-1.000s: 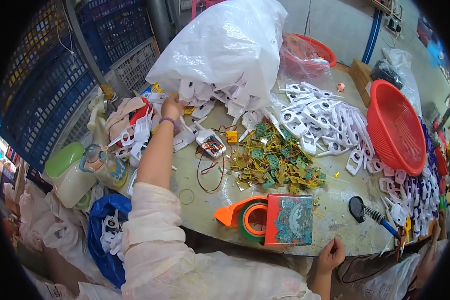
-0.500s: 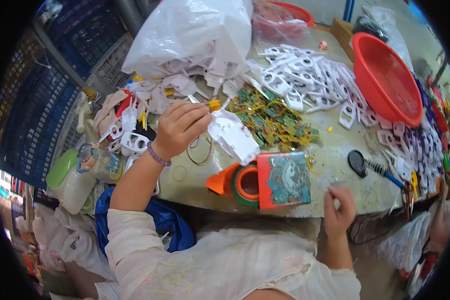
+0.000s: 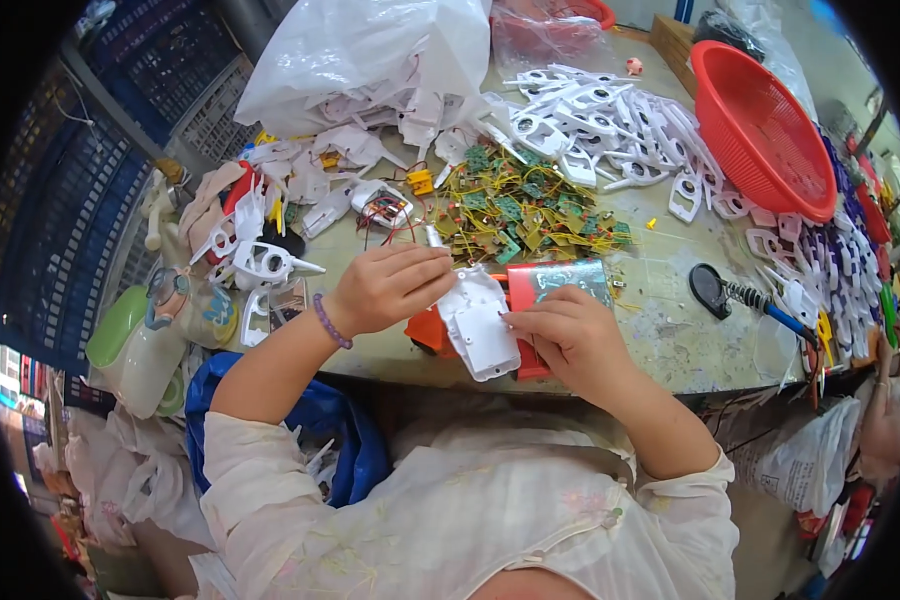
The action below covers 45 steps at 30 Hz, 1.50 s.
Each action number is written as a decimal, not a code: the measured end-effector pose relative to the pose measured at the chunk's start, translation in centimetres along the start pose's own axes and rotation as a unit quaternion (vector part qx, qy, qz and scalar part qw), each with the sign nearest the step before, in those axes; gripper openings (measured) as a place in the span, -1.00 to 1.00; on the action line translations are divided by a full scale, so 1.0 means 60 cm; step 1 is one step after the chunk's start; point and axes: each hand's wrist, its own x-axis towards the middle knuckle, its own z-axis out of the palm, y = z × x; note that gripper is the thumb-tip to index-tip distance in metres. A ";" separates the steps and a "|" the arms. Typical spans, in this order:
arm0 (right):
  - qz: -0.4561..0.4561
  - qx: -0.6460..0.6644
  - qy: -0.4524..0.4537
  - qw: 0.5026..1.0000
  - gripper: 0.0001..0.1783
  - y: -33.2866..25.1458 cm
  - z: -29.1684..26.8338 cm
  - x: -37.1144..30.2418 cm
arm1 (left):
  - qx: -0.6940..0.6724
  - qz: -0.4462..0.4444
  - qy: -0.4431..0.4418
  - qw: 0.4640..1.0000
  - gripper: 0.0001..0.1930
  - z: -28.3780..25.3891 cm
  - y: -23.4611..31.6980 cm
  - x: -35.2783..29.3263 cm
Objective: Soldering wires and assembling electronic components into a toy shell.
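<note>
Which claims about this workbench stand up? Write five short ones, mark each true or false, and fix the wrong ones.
1. The left hand and the right hand are both at a white plastic casing. True.
2. The purple bracelet is worn on the right wrist. False: it is on the left.
3. The pile of circuit boards lies left of the blue-handled tool. True.
4. The large basket at the right is green. False: it is red.
5. The blue bag is on the person's right side. False: it is on the left.
</note>
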 end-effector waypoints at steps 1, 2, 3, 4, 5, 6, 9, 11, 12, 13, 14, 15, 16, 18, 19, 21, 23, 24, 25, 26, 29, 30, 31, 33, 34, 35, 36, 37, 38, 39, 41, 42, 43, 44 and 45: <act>-0.003 0.001 -0.001 1.000 -0.72 -0.002 0.001 -0.004 | -0.014 -0.005 -0.014 1.000 -0.74 0.006 0.004 -0.003; -0.008 -0.020 -0.010 1.000 -0.71 0.000 0.000 -0.008 | -0.029 -0.009 -0.027 0.999 -0.74 0.011 0.007 -0.002; -0.013 -0.041 -0.019 0.999 -0.70 0.001 0.000 -0.011 | -0.044 -0.008 -0.043 0.998 -0.74 0.012 0.009 0.001; -0.010 -0.044 -0.036 0.998 -0.70 0.002 0.002 -0.015 | -0.042 -0.009 -0.043 0.998 -0.74 0.013 0.006 0.000; -0.009 -0.044 -0.036 0.998 -0.70 -0.001 0.002 -0.016 | -0.056 -0.046 -0.035 0.997 -0.74 0.016 0.004 -0.003; -0.022 -0.062 -0.045 0.997 -0.69 -0.005 0.001 -0.015 | -0.069 -0.083 -0.027 0.994 -0.74 0.020 0.001 -0.006; -0.030 -0.099 -0.075 0.992 -0.65 -0.011 0.006 -0.011 | -0.040 -0.163 -0.007 0.986 -0.79 0.047 -0.045 -0.005; -0.031 -0.118 -0.096 0.988 -0.62 -0.018 0.009 -0.007 | -0.066 -0.229 -0.006 0.971 -0.85 0.080 -0.091 -0.010; -0.040 -0.107 -0.062 0.991 -0.65 -0.025 0.010 -0.004 | -0.088 -0.263 -0.008 0.961 -0.87 0.095 -0.112 -0.014; -0.048 -0.098 -0.028 0.994 -0.67 -0.031 0.010 -0.003 | -0.087 -0.284 -0.009 0.955 -0.87 0.111 -0.130 -0.013; -0.051 -0.102 -0.026 0.993 -0.67 -0.033 0.007 -0.004 | -0.119 -0.316 -0.027 0.941 -0.85 0.131 -0.150 -0.002; -0.038 -0.089 0.026 0.995 -0.66 -0.035 0.004 -0.008 | -0.150 -0.350 -0.046 0.924 -0.83 0.147 -0.165 0.010; -0.026 -0.077 0.078 0.994 -0.64 -0.036 -0.001 -0.013 | -0.142 -0.375 -0.048 0.915 -0.79 0.164 -0.179 0.025; 0.010 -0.074 0.138 0.988 -0.64 -0.011 -0.005 -0.030 | -0.148 -0.431 -0.032 0.890 -0.78 0.204 -0.193 0.068; 0.028 -0.058 0.168 0.984 -0.66 -0.003 -0.005 -0.033 | -0.122 -0.436 -0.042 0.891 -0.77 0.217 -0.201 0.085; 0.039 -0.036 0.184 0.982 -0.69 -0.001 -0.003 -0.035 | -0.077 -0.443 -0.123 0.885 -0.73 0.245 -0.215 0.107; 0.058 -0.024 0.173 0.983 -0.72 -0.005 0.003 -0.032 | -0.014 -0.430 -0.247 0.868 -0.63 0.298 -0.247 0.103; 0.060 -0.026 0.172 0.983 -0.74 -0.009 0.004 -0.027 | 0.011 -0.429 -0.296 0.853 -0.53 0.313 -0.257 0.104; 0.058 -0.030 0.174 0.983 -0.74 -0.011 0.003 -0.025 | 0.012 -0.419 -0.321 0.849 -0.47 0.324 -0.268 0.100; 0.061 -0.023 0.172 0.983 -0.76 -0.011 0.003 -0.026 | 0.005 -0.415 -0.332 0.847 -0.47 0.322 -0.268 0.109; 0.063 -0.016 0.177 0.982 -0.77 -0.006 0.000 -0.027 | 0.006 -0.402 -0.330 0.854 -0.49 0.304 -0.258 0.119; 0.070 -0.006 0.181 0.981 -0.77 -0.005 -0.001 -0.029 | 0.001 -0.396 -0.295 0.870 -0.49 0.290 -0.255 0.115; 0.075 0.004 0.184 0.980 -0.78 -0.004 -0.003 -0.030 | -0.004 -0.389 -0.259 0.884 -0.49 0.275 -0.253 0.110; 0.080 0.025 0.191 0.978 -0.78 0.000 -0.006 -0.035 | -0.031 -0.401 -0.187 0.896 -0.59 0.213 -0.241 0.110; 0.081 0.043 0.197 0.976 -0.78 0.000 -0.007 -0.036 | -0.047 -0.414 -0.147 0.897 -0.57 0.187 -0.235 0.104; 0.082 0.048 0.199 0.975 -0.78 0.002 -0.006 -0.036 | -0.046 -0.409 -0.122 0.903 -0.57 0.162 -0.223 0.101; 0.089 0.064 0.197 0.974 -0.79 0.001 -0.008 -0.036 | -0.175 -0.456 -0.077 0.869 -0.58 0.141 -0.213 0.101; 0.095 0.081 0.194 0.973 -0.79 0.000 -0.009 -0.038 | -0.299 -0.494 -0.031 0.816 -0.58 0.128 -0.207 0.099; 0.094 0.085 0.195 0.973 -0.79 0.002 -0.010 -0.040 | -0.496 -0.511 0.019 0.702 -0.56 0.118 -0.201 0.101; 0.116 0.123 0.197 0.966 -0.79 0.006 -0.009 -0.044 | -0.493 -0.513 0.017 0.702 -0.56 0.107 -0.191 0.101; 0.161 0.194 0.204 0.946 -0.84 0.013 -0.010 -0.054 | -0.765 -0.437 0.100 0.462 -0.49 0.073 -0.151 0.105; 0.178 0.266 0.223 0.921 -0.86 0.014 -0.008 -0.055 | -0.753 -0.407 0.087 0.509 -0.47 0.062 -0.130 0.109; 0.194 0.336 0.242 0.889 -0.87 0.015 -0.006 -0.055 | -0.739 -0.375 0.074 0.555 -0.45 0.052 -0.110 0.112; 0.212 0.370 0.242 0.872 -0.87 0.008 -0.011 -0.053 | -0.753 -0.368 0.070 0.541 -0.44 0.040 -0.092 0.113; 0.217 0.370 0.243 0.870 -0.87 0.005 -0.013 -0.053 | -0.755 -0.346 0.067 0.554 -0.43 0.029 -0.073 0.121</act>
